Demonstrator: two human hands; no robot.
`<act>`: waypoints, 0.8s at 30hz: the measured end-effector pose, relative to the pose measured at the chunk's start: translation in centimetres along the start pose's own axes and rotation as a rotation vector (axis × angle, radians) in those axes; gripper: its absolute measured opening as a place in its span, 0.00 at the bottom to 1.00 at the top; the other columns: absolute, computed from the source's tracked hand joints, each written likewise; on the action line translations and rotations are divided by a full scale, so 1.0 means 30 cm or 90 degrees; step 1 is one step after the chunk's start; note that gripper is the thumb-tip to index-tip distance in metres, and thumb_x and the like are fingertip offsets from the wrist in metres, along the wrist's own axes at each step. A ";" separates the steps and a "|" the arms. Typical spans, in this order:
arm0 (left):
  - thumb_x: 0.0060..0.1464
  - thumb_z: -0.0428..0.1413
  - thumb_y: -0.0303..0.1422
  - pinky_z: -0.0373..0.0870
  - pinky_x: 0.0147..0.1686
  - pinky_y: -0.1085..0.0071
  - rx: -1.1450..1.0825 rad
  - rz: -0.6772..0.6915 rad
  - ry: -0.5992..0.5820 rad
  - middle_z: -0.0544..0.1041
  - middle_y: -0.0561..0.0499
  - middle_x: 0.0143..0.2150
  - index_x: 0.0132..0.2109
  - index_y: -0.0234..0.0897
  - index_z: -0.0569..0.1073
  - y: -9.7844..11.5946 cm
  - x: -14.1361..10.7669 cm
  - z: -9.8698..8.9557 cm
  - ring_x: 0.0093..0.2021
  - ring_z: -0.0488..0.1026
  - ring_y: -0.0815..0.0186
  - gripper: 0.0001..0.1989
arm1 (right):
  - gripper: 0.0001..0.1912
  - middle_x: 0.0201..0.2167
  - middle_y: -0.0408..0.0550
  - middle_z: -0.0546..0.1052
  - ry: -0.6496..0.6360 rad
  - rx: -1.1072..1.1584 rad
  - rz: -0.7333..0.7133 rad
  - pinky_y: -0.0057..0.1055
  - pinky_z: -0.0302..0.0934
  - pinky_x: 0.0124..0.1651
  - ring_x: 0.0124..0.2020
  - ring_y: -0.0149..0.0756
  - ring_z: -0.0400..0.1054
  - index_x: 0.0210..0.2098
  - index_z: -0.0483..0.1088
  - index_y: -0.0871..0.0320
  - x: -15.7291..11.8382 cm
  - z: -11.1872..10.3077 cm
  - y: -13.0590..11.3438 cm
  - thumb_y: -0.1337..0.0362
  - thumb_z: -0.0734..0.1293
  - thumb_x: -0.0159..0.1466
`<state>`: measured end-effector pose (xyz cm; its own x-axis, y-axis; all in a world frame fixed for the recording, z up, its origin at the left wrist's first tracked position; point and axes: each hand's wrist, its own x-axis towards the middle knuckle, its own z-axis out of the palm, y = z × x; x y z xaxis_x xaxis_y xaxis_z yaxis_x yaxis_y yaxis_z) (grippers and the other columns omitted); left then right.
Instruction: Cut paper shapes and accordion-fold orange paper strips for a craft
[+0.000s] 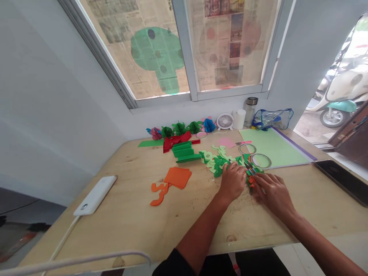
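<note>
My left hand (pixel 233 180) is over the pile of green paper cut-outs (pixel 220 165), its fingers curled down at the pile; what they hold, if anything, is hidden. Just to its right, my right hand (pixel 271 191) reaches in with bent fingers beside dark scissors (pixel 249 167) and small orange scraps (pixel 251 181). Whether it grips the scissors is too small to tell. Light green curly pieces (pixel 209 156) lie left of my hands. An orange paper stack (pixel 178 177) and curved orange cut-outs (pixel 159 193) rest farther left.
Folded green (pixel 184 151) and red paper (pixel 175 141) lie behind. Paper flowers (pixel 179 128), a small fan (pixel 225 121) and a bottle (pixel 250 111) line the wall. Tape rings (pixel 261 161) are near a light green sheet (pixel 276 147). A phone (pixel 342 178) lies right, a white power strip (pixel 95 194) left.
</note>
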<state>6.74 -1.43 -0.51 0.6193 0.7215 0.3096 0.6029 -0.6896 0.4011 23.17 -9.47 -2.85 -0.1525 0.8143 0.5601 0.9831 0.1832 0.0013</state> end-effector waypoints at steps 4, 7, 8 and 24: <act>0.61 0.47 0.29 0.60 0.53 0.58 -0.018 -0.062 0.044 0.79 0.50 0.43 0.42 0.40 0.74 -0.026 -0.102 -0.052 0.49 0.71 0.61 0.11 | 0.17 0.49 0.48 0.77 -0.114 0.030 0.071 0.36 0.57 0.50 0.48 0.39 0.69 0.47 0.74 0.52 0.120 0.007 -0.022 0.58 0.56 0.68; 0.60 0.49 0.28 0.61 0.49 0.60 -0.029 -0.079 0.060 0.80 0.50 0.39 0.39 0.39 0.75 -0.047 -0.159 -0.071 0.44 0.73 0.62 0.10 | 0.19 0.51 0.50 0.76 -0.192 -0.007 0.110 0.38 0.56 0.52 0.50 0.41 0.69 0.50 0.73 0.52 0.288 0.038 -0.009 0.57 0.55 0.69; 0.60 0.49 0.28 0.61 0.48 0.60 -0.038 -0.083 0.067 0.80 0.50 0.39 0.38 0.39 0.75 -0.053 -0.175 -0.074 0.43 0.73 0.62 0.09 | 0.19 0.51 0.50 0.76 -0.206 -0.013 0.110 0.39 0.57 0.52 0.51 0.41 0.69 0.51 0.72 0.53 0.347 0.058 0.000 0.57 0.55 0.69; 0.60 0.47 0.28 0.68 0.40 0.61 -0.151 -0.099 0.188 0.79 0.50 0.34 0.37 0.41 0.74 -0.168 -0.364 -0.106 0.36 0.74 0.62 0.11 | 0.19 0.52 0.52 0.70 -0.320 -0.115 0.020 0.43 0.67 0.48 0.48 0.40 0.69 0.53 0.66 0.59 0.708 0.441 0.096 0.57 0.65 0.66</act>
<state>-4.67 -5.64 -3.18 0.3372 0.8268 0.4502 0.5237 -0.5622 0.6401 21.43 15.65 -1.93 -0.1084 0.9894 0.0967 0.9831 0.0923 0.1578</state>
